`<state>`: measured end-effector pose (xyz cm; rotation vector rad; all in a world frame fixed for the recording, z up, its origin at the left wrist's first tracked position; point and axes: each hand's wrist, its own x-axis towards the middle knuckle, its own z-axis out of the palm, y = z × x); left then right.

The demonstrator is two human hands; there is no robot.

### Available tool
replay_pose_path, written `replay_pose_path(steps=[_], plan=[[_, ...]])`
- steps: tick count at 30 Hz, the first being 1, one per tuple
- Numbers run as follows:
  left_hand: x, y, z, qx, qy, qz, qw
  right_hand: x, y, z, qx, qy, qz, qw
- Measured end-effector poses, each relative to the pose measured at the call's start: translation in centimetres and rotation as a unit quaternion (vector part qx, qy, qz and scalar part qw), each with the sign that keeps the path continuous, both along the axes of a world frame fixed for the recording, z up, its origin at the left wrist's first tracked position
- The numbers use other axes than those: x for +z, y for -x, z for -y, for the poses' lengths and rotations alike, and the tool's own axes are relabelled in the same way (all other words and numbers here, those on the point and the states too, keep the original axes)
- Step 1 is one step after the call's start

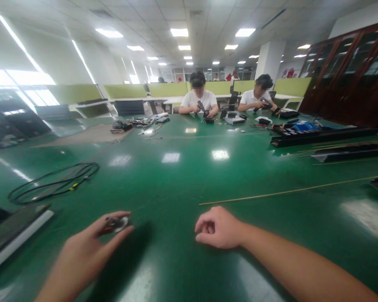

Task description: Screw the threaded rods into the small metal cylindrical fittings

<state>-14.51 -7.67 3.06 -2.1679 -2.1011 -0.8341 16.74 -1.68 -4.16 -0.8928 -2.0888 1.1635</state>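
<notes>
My left hand [91, 243] is at the lower left, a little above the green tabletop [164, 184]. Between its thumb and fingers sits a small round metallic part [119, 224] with a shiny ring-like face; blur hides its exact kind. To the right, my right hand [221, 228] rests low over the table with its fingers curled in and the thumb close to the index finger. Nothing shows inside that curl. A long thin brass-coloured rod [280, 194] lies just beyond the right hand.
A coiled black cable [55, 184] lies left, behind a dark flat slab with a white edge [19, 235]. Black metal channels [321, 136] and more thin rods are at the right. Two people [199, 98] handle tools across the table, among electronic parts [234, 119].
</notes>
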Motion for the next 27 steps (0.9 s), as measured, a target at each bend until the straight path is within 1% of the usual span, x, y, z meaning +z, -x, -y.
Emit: replay_pose_path(steps=[1,2,3,5,6,8,9,11,13,15,21,27], plan=[[0.0,-1.6,-1.4,-0.048,0.022,0.020,0.998,0.1,0.0,0.1,-0.022,-0.010,-0.021,0.999],[-0.1,-3.4,-2.8,-0.118,0.038,0.037,0.992,0.2,-0.1,0.2,-0.064,-0.015,-0.051,0.997],[-0.2,-5.5,-4.0,-0.174,0.049,0.048,0.982,0.3,-0.2,0.2,-0.107,-0.017,-0.083,0.991],[-0.7,-9.5,-5.9,-0.265,0.053,0.063,0.961,0.3,-0.5,0.0,-0.189,-0.003,-0.159,0.969],[-1.2,-11.3,-6.5,-0.300,0.055,0.071,0.950,0.2,-0.6,-0.2,-0.215,0.022,-0.192,0.957],[-2.5,-13.6,-7.2,-0.359,0.045,0.099,0.927,-0.1,-0.7,-0.7,-0.227,0.075,-0.230,0.943],[-3.2,-14.2,-7.3,-0.381,0.027,0.118,0.917,-0.3,-0.7,-0.9,-0.223,0.092,-0.241,0.940],[-4.7,-14.4,-7.3,-0.412,-0.017,0.149,0.899,-0.7,-0.4,-1.1,-0.198,0.120,-0.244,0.942],[-5.7,-13.9,-7.5,-0.431,-0.050,0.162,0.886,-0.9,-0.2,-1.0,-0.177,0.135,-0.234,0.946],[-6.1,-13.3,-7.7,-0.435,-0.057,0.167,0.883,-0.8,0.1,-0.7,-0.166,0.135,-0.223,0.951],[-5.3,-13.2,-7.6,-0.404,-0.056,0.194,0.892,-0.1,0.1,0.3,-0.148,0.087,-0.223,0.960],[-5.6,-13.3,-7.1,-0.367,-0.011,0.204,0.908,-0.2,0.0,0.7,-0.142,0.095,-0.229,0.958]])
